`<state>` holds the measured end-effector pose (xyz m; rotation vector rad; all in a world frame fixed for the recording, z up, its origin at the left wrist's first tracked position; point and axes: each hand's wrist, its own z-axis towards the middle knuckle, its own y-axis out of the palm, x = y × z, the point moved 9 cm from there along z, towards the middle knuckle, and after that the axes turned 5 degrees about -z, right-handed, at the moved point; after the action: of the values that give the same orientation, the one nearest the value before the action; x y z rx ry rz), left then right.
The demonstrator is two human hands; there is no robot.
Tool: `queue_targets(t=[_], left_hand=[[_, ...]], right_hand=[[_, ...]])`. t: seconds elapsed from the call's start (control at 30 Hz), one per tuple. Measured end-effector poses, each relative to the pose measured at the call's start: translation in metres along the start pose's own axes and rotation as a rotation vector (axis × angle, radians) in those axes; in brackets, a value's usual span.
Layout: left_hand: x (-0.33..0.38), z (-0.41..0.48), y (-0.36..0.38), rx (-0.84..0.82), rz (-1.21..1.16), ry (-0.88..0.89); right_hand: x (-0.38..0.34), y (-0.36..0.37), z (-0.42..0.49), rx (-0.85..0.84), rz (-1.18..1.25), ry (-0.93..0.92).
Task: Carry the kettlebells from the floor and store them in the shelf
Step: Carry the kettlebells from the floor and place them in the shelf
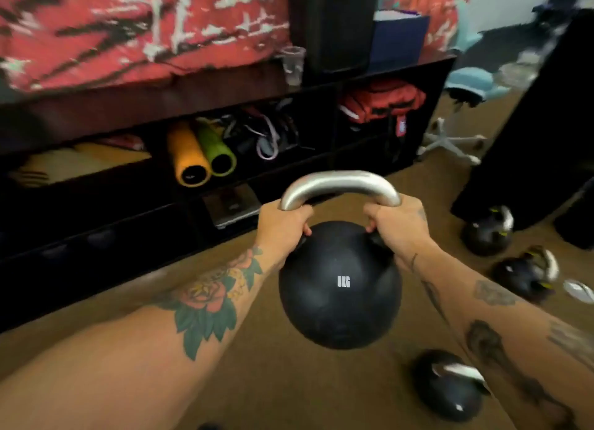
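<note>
Floor (289, 381): I see tan carpet, blurred in places.
On floor, right: I count three black kettlebells, one nearest (448, 386), one mid (522, 277), one farthest (487, 232).
Shelf (225, 89): dark unit standing on the floor.
Shelf top: I see a clear plastic cup (293, 65).
Shelf compartments: orange roll (188, 155) touching green roll (217, 148); red bag (384, 102).

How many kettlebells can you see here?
4. One held kettlebell is gripped by both hands; one floor kettlebell lies at lower right; two more sit farther right. Others may be out of frame.
</note>
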<state>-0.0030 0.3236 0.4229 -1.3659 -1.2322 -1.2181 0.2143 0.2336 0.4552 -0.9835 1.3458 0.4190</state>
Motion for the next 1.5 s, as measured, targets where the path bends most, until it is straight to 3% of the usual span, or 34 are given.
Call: queue_targets(t=[0.23, 0.5, 0.67, 0.9, 1.07, 1.23, 1.5], left_hand=[[0.010, 0.013, -0.261, 0.320, 0.010, -0.033], [-0.023, 0.033, -0.528, 0.519, 0.021, -0.091], [-0.036, 0.068, -0.647, 0.583, 0.069, -0.120], [-0.064, 0.155, -0.734, 0.631, 0.065, -0.119], [-0.113, 0.234, -0.760, 0.694, -0.007, -0.157], [-0.162, 0.328, -0.784, 0.661, -0.056, -0.166], [-0.181, 0.433, -0.834, 0.644, -0.038, 0.035]], right_hand=[[-0.091, 0.248, -0.054, -0.374, -0.042, -0.111], [-0.139, 0.506, -0.145, -0.566, -0.137, -0.142], [-0.157, 0.627, -0.178, -0.657, -0.118, -0.088], [-0.175, 0.752, -0.145, -0.699, -0.115, -0.098], [-0.167, 0.840, -0.086, -0.762, -0.146, -0.104], [-0.141, 0.919, -0.025, -0.718, -0.153, -0.104], [-0.126, 1.023, 0.036, -0.614, -0.101, -0.189]])
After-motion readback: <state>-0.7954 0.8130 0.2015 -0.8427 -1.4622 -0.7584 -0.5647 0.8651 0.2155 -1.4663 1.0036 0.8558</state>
